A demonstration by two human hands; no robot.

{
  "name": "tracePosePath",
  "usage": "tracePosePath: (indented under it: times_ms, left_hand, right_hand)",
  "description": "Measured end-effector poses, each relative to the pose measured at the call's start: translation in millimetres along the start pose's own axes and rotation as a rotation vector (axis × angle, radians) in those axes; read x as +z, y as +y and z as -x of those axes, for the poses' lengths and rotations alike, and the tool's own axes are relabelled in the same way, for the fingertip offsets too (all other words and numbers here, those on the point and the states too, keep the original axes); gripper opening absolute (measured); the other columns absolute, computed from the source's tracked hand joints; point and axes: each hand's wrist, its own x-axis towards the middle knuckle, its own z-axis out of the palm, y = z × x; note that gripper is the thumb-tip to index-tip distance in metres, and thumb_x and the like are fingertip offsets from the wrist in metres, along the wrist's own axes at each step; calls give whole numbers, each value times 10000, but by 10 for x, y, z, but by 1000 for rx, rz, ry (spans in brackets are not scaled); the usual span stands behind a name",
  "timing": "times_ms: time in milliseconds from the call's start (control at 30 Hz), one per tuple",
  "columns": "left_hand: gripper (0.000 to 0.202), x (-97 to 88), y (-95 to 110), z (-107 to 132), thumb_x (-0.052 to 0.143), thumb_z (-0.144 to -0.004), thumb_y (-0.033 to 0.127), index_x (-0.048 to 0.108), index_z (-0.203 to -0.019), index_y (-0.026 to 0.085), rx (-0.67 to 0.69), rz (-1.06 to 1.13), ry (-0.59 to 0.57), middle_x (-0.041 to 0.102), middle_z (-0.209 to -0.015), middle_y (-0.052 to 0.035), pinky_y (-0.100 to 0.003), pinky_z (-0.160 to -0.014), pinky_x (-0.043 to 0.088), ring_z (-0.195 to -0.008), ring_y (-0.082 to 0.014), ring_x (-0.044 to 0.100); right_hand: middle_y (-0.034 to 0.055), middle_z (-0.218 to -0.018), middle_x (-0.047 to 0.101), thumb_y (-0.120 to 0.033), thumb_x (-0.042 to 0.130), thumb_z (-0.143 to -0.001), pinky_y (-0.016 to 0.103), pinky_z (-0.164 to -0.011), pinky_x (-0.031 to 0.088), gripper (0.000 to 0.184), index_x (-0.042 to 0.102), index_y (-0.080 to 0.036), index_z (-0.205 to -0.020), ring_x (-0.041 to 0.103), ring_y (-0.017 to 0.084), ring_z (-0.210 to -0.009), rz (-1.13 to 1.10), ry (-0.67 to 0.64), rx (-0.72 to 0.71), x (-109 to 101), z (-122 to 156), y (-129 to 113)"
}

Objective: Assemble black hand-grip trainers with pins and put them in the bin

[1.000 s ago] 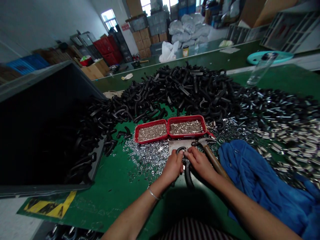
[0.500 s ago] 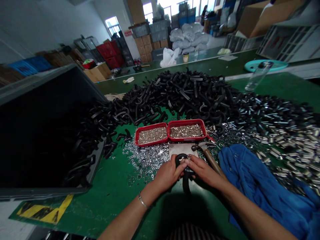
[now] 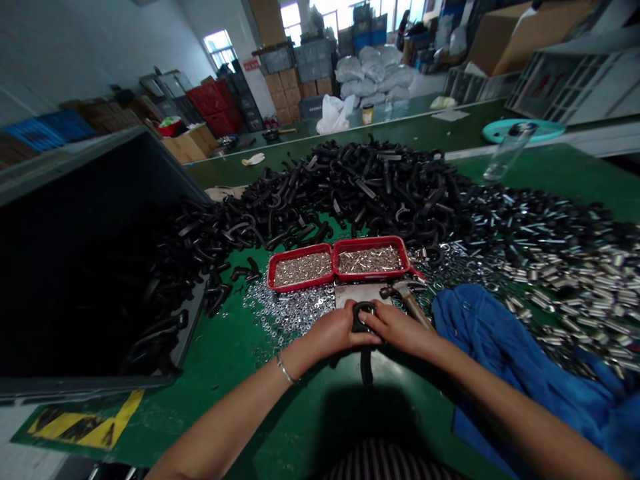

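Between my hands is a black hooked part (image 3: 367,367), its curved end upward and its straight stem pointing down toward me. My left hand (image 3: 334,331) grips the left side of the curve, fingers wrapped around it. On the other side my right hand (image 3: 403,328) is closed on the same part, with the thumb pressed into the curve. Whatever small piece may be under the fingertips is hidden. Just beyond the hands lie a metal plate (image 3: 345,293) and a hammer (image 3: 414,308) with a wooden handle.
Two red trays (image 3: 373,275) hold small metal pins. Loose washers (image 3: 285,310) spread to the left, near a grey crate (image 3: 193,327) of black parts. A heap of black parts (image 3: 360,180) stands behind. A blue cloth (image 3: 475,327) and metal sleeves (image 3: 590,293) lie right.
Both hands have tightened around the black part, and the left fingers now wrap further across it. A small shiny ring seen at the right fingertips earlier is now out of sight.
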Motion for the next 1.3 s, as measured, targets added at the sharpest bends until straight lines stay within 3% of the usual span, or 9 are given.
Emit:
tracePosePath:
  times_ms: [100,267,367,433,600,800,967,1133,1300]
  left_hand:
    - [591,-55,-51,-229,700,-717,698,648,-989,175,72,-235,101,674,-872,-144,-387,-788,489,-864,-340,672]
    - [580,-295,15,-515,480,-882,699,659,-958,153,163,-582,55,675,-963,-128,-378,-814,491,-904,-284,653]
    - [386,-479,17,-855,427,-1002,450,660,-1024,142,151,-719,81,688,-1015,-122,-352,-834,470,-944,-250,646]
    - [256,-541,-26,-1135,469,-984,264,679,-1021,122,144,-800,59,701,-1042,-138,-369,-896,441,-1008,-258,634]
    - [182,-450,-209,-1576,543,-884,111,724,-887,94,137,-814,-17,737,-932,-165,-416,-968,384,-983,-269,644]
    - [200,-362,-342,-1556,524,-902,127,708,-945,62,147,-756,40,721,-991,-195,-429,-1008,361,-1015,-279,634]
    - [208,-344,-335,-1491,498,-962,213,661,-1001,89,130,-663,138,713,-996,-164,-413,-984,406,-989,-271,650]
    - [262,-300,-316,-1453,413,-1010,222,577,-1144,70,47,-559,246,699,-957,-160,-359,-797,488,-870,-259,676]
    - [176,-389,-271,-1270,486,-989,214,643,-1030,147,126,-430,293,667,-1057,-110,-310,-870,484,-981,-209,642]
  right_hand:
    - [113,-981,704,-398,608,-927,332,-781,440,281,680,-192,-1105,632,256,-892,287,156,-61,-398,-268,-24]
    - [115,-1037,683,-285,561,-953,343,-841,447,221,757,-184,-944,550,274,-1016,744,254,-97,-873,-605,82]
    - [123,-1010,696,-316,558,-955,341,-868,450,253,766,-172,-941,529,278,-1049,851,195,-100,-858,-849,128]
    - [142,-998,706,-330,593,-932,350,-891,450,247,764,-152,-911,536,282,-1049,868,172,-86,-776,-1038,133]
    - [154,-928,721,-230,643,-868,360,-865,466,138,743,-142,-833,556,298,-1037,842,164,-48,-606,-1326,223]
    - [188,-980,702,-214,522,-932,403,-891,456,201,696,-112,-941,579,306,-1010,713,263,-79,-578,-1344,421]
    - [106,-1025,712,-160,557,-909,346,-905,463,149,663,-157,-1013,618,235,-980,546,270,-196,-592,-1382,503]
    - [93,-985,723,-180,542,-916,345,-896,479,152,690,-166,-950,644,218,-938,421,251,-284,-602,-1391,436]
    - [99,-1014,733,-163,531,-885,379,-927,485,214,720,-170,-985,658,230,-967,335,280,-289,-758,-1186,276]
